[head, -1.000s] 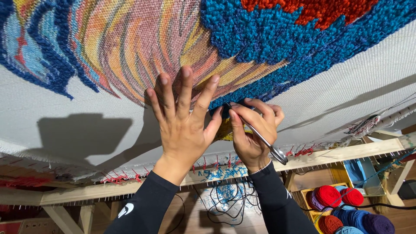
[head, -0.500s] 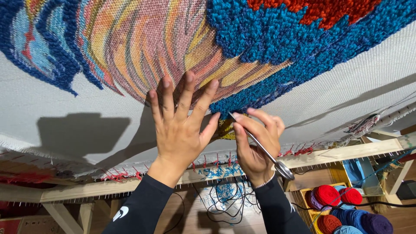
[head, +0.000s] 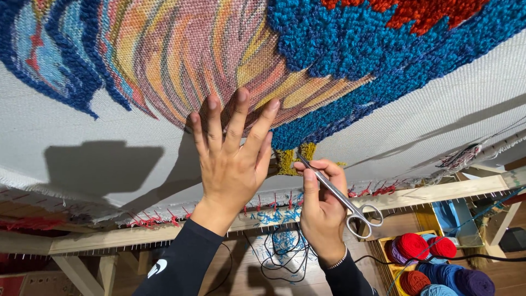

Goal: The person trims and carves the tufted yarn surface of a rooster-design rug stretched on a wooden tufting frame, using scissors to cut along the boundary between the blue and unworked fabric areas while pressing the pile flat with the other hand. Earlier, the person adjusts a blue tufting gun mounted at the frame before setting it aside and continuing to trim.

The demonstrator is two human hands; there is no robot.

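My scissors (head: 342, 198) are shiny, smooth metal. The cloth (head: 109, 159) under my left hand (head: 233, 164) is white, woven and rough. The blue yarn (head: 350, 49) on it looks fluffy and bumpy. The frame (head: 438, 192) is pale, plain wood. My sleeve (head: 181, 263) is black, smooth, stretchy cloth. The yarn balls (head: 422, 246) look soft.

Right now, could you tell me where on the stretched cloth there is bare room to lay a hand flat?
Bare white backing cloth lies left of the left hand, under the blue tufted outline, and right of the scissors, below the blue pile. It is crowded between both hands at the olive tuft.
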